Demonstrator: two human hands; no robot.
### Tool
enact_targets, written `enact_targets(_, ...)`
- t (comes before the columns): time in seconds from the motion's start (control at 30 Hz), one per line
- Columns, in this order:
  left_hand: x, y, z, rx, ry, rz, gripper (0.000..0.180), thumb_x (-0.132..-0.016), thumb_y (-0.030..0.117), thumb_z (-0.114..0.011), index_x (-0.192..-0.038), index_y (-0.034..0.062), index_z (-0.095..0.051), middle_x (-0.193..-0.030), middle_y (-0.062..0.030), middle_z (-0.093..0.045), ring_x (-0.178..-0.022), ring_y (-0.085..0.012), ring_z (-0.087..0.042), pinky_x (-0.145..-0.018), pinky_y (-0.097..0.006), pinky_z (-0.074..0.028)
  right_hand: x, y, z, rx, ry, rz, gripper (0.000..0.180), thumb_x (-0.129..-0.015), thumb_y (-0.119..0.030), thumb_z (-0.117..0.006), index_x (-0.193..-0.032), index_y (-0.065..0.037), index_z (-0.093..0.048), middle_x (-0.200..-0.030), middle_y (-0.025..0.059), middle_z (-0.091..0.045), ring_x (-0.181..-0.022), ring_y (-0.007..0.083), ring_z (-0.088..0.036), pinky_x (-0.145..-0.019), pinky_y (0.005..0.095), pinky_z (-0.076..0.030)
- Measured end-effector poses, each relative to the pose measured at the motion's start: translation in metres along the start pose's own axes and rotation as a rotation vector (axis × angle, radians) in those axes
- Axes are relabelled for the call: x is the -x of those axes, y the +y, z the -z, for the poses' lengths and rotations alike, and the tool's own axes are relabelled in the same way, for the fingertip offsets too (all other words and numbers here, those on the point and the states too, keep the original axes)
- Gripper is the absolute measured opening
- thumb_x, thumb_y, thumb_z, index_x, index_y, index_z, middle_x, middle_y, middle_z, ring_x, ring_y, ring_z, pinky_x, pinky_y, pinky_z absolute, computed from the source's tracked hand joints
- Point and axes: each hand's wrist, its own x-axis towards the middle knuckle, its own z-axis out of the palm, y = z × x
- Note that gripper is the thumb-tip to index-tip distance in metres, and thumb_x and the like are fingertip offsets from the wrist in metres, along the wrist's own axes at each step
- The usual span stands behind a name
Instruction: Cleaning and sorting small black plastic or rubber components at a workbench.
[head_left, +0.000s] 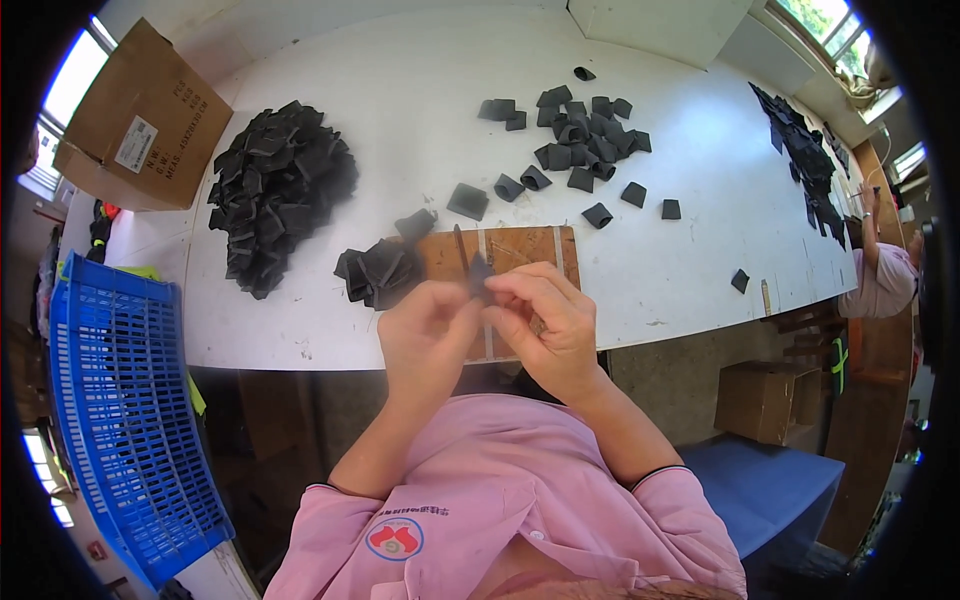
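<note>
My left hand [428, 325] and my right hand [552, 322] meet at the front of the table. Between their pinched fingertips stands a small black fabric piece [480, 274], held by both hands. Its lower part is hidden by the fingers. Beneath lies a brown wooden board [530, 245] with pale strips across it. A small heap of black fabric pieces [380, 274] sits beside my left hand, at the board's left edge. Beyond the board, several black pieces [575, 155] are scattered, some of them looped open like short tubes.
A big pile of black pieces [280, 180] covers the table's left side, near a cardboard box [150, 120]. A blue plastic crate [130, 400] stands at the left. More black pieces [805, 160] lie far right, by another person [885, 265]. A carton [765, 400] sits below.
</note>
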Motion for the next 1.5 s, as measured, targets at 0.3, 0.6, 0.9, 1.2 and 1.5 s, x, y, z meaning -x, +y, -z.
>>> enact_targets(0.3,0.002,-0.009,0.002,-0.345,-0.067,-0.062,0.006,-0.073,-0.002,-0.057,-0.071,0.0008,-0.053,-0.063,0.0018,-0.054,-0.058,-0.0024,-0.048,-0.050,-0.016,-0.036,0.002,0.026,-0.004,0.690,0.052,0.499,0.016,-0.061,0.003,-0.058,-0.075,-0.001,-0.051,-0.068,0.0064,-0.049,-0.059,0.0218,-0.050,-0.047,0.0288,-0.042)
enact_targets(0.6,-0.116,-0.087,0.040,-0.936,0.091,-0.348,0.021,-0.074,0.014,-0.057,-0.090,0.0001,-0.056,-0.086,-0.0180,-0.056,-0.076,-0.0310,-0.056,-0.069,-0.039,-0.044,-0.076,0.083,0.061,0.423,0.394,-0.144,0.016,-0.082,-0.011,-0.053,-0.088,0.003,-0.057,-0.071,0.0140,-0.060,-0.060,0.0221,-0.056,-0.056,0.0290,-0.043)
enact_targets(0.9,-0.151,-0.104,0.059,-1.108,-0.185,-0.129,0.007,-0.072,0.006,-0.052,-0.073,0.0008,-0.055,-0.078,-0.0176,-0.055,-0.081,-0.0344,-0.051,-0.068,-0.041,-0.042,0.005,0.058,0.023,0.002,-0.148,-0.447,0.013,-0.081,-0.010,-0.054,-0.086,0.002,-0.058,-0.065,0.0071,-0.057,-0.059,0.0097,-0.052,-0.054,0.0226,-0.041)
enact_targets(1.2,-0.043,-0.033,0.042,-0.712,-0.254,-0.989,0.024,-0.056,-0.005,-0.061,-0.077,0.0018,-0.052,-0.078,-0.0106,-0.050,-0.074,-0.0293,-0.050,-0.060,-0.035,-0.042,0.015,0.047,-0.023,-0.959,-0.435,-1.052,0.043,-0.090,-0.039,-0.038,-0.096,0.000,-0.054,-0.078,0.0056,-0.058,-0.067,0.0112,-0.054,-0.055,0.0230,-0.044)
enact_targets(1.5,0.013,-0.049,0.015,0.001,0.070,-0.024,0.012,-0.079,0.009,-0.057,-0.087,0.0010,-0.054,-0.089,-0.0068,-0.052,-0.079,-0.0156,-0.052,-0.066,-0.025,-0.043,0.023,0.053,-0.024,-1.225,-0.065,-1.062,0.016,-0.081,-0.016,-0.058,-0.094,-0.006,-0.056,-0.084,0.0004,-0.057,-0.076,0.0115,-0.056,-0.067,0.0310,-0.047)
